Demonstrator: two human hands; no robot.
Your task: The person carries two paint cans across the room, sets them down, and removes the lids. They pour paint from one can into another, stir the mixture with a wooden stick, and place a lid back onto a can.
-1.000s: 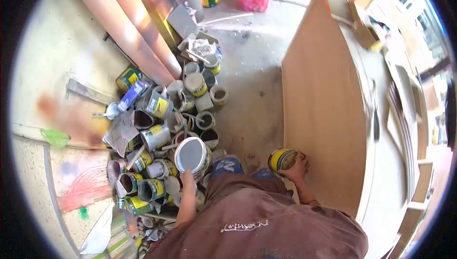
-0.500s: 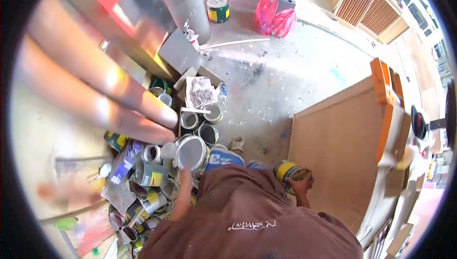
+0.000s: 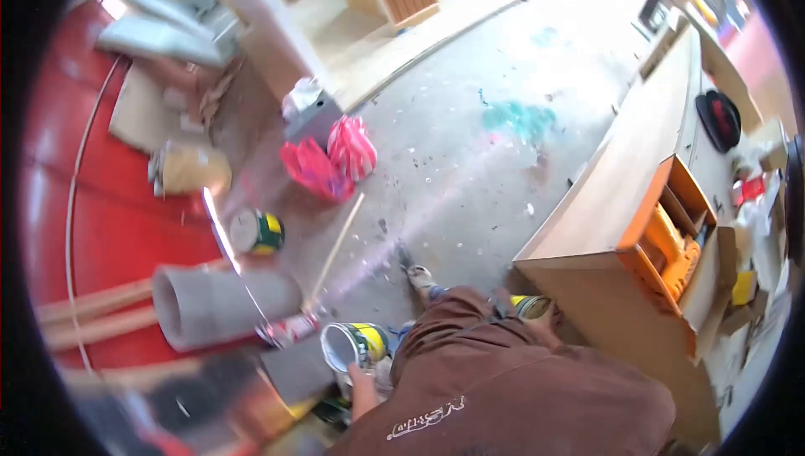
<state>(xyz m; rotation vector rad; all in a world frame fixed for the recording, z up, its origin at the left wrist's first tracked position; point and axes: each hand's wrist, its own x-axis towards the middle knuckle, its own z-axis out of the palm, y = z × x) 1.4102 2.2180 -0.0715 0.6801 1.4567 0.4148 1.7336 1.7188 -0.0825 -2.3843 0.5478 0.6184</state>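
On my left side, my left hand (image 3: pixel 361 382) is closed on the rim of an open paint can (image 3: pixel 369 340) with a white rim and a yellow and green label. The can is tilted, and its pale inside shows. My right hand (image 3: pixel 547 322) grips a smaller paint can (image 3: pixel 527 306) with a yellow band, held low beside the wooden cabinet. Part of this can is hidden behind my hand and the brown shirt (image 3: pixel 520 389).
Pink plastic bags (image 3: pixel 331 163) and a green-yellow paint can (image 3: pixel 257 232) stand on the floor ahead. A grey cylinder (image 3: pixel 218 301) and a thin wooden strip (image 3: pixel 337 246) lie to the left. At right, a wooden cabinet (image 3: pixel 604 213) carries an orange box (image 3: pixel 667 246).
My view has swung right, and the pile of paint cans has mostly left it. My left hand has carried an open can away from the pile. The right hand still holds its can.
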